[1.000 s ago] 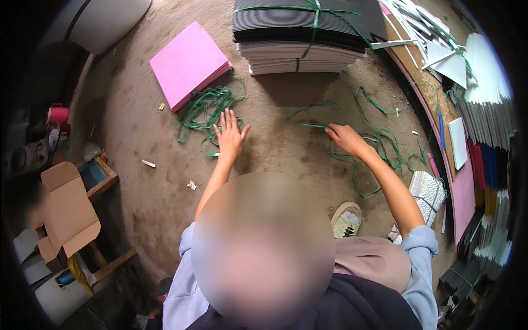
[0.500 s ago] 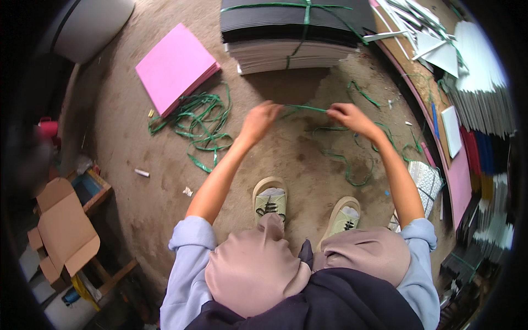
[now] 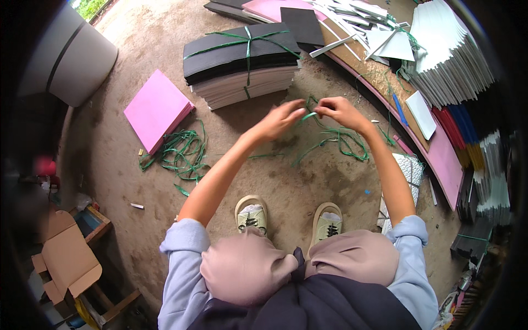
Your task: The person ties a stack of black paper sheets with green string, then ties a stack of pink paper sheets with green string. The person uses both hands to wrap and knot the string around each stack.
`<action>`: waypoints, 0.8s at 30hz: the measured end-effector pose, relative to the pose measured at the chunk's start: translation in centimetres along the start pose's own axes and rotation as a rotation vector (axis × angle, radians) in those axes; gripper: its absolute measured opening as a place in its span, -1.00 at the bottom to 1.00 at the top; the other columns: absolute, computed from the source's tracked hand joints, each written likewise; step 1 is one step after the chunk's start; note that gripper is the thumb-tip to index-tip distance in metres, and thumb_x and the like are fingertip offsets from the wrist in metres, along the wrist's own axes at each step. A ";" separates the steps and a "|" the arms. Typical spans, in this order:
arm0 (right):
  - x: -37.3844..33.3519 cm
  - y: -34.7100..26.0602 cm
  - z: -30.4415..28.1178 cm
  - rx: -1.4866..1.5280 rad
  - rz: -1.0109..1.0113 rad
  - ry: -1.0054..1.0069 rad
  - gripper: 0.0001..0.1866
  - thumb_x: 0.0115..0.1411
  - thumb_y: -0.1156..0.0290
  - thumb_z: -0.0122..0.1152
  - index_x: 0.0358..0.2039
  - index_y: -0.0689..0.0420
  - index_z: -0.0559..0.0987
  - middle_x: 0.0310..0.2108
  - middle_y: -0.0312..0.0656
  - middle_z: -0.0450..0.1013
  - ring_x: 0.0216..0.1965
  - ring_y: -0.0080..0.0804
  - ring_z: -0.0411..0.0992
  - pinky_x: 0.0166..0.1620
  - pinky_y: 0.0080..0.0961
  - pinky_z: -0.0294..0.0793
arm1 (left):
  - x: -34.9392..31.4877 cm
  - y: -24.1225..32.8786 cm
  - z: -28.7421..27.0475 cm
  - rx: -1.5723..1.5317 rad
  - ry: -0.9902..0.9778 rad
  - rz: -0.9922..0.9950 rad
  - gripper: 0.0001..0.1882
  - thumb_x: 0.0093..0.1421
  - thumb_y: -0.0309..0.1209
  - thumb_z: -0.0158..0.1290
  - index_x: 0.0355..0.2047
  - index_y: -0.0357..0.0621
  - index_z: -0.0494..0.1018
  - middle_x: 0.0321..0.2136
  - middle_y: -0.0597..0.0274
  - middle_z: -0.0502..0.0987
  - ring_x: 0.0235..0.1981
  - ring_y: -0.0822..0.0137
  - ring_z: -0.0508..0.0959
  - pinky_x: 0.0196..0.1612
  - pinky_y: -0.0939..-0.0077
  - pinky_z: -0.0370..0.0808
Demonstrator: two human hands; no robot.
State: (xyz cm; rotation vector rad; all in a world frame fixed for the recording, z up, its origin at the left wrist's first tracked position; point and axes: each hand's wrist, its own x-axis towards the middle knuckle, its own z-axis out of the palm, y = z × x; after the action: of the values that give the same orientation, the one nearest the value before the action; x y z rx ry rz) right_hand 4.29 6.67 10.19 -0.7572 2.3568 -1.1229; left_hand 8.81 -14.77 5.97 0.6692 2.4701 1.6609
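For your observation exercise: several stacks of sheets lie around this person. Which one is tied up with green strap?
The black-topped stack just beyond the hands. Green strap crosses its top; the pink stack to its left lies unbound.

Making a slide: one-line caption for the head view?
Both hands, left hand and right hand, hold green strap above dirt floor near tied sheet bundle.

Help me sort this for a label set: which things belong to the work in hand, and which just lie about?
In hand: green strap, pinched between left hand and right hand; tied stack of sheets.

Lying about: pink sheets, loose strap tangle, cardboard box, grey bin.
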 end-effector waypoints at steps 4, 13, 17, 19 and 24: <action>-0.7 -0.3 -1.8 0.051 0.106 -0.075 -0.67 0.11 0.14 0.05 -0.49 0.18 0.51 -0.64 -0.36 0.32 -0.57 -0.61 0.22 -0.49 -0.60 0.21 | 0.5 2.4 -0.3 -0.297 -0.061 -0.312 -0.63 0.22 -0.12 -0.18 -0.28 -0.18 0.41 -0.56 0.55 0.25 -0.53 0.65 0.16 -0.51 0.73 0.14; -10.4 4.0 -18.8 -0.156 0.270 0.270 -0.72 0.08 0.22 0.09 -0.47 0.21 0.53 -0.61 -0.33 0.39 -0.59 -0.67 0.25 -0.52 -0.69 0.20 | -8.6 -5.5 -11.1 0.571 0.519 -0.317 -0.67 0.12 -0.26 -0.09 -0.60 -0.31 0.36 -0.65 -0.07 0.34 -0.61 0.02 0.38 -0.51 0.27 0.27; -9.6 4.7 -18.5 -0.334 0.199 0.288 -0.66 0.02 0.21 0.11 -0.45 0.31 0.54 -0.55 -0.13 0.46 -0.48 -0.52 0.36 -0.33 -0.56 0.30 | -10.1 -4.7 -10.2 0.728 0.483 -0.303 -0.73 0.07 -0.28 -0.05 -0.60 -0.27 0.40 -0.56 0.00 0.38 -0.51 0.03 0.44 -0.46 0.25 0.34; -8.0 8.1 -13.3 -0.432 0.252 0.287 -0.67 0.02 0.21 0.11 -0.42 0.28 0.54 -0.49 -0.04 0.47 -0.42 -0.35 0.44 -0.30 -0.43 0.36 | -11.2 -5.0 -8.5 0.848 0.440 -0.332 -0.78 0.03 -0.30 -0.03 -0.57 -0.21 0.44 -0.54 0.10 0.42 -0.49 0.07 0.47 -0.43 0.26 0.39; -5.1 14.8 0.1 -0.524 0.290 0.137 -0.70 0.06 0.23 0.06 -0.42 0.24 0.53 -0.46 0.05 0.44 -0.36 -0.03 0.42 -0.24 -0.27 0.36 | -14.4 -9.0 -7.5 1.054 0.193 -0.630 -0.72 0.02 -0.20 0.02 -0.41 -0.17 0.45 -0.41 0.14 0.43 -0.30 0.13 0.45 -0.26 0.32 0.40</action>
State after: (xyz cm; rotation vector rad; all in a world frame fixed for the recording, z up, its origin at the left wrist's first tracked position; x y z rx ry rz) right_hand 3.89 17.61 -1.00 -0.4806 2.8033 -0.4495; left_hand 16.66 -29.88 -1.50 -0.2709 3.0938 0.1540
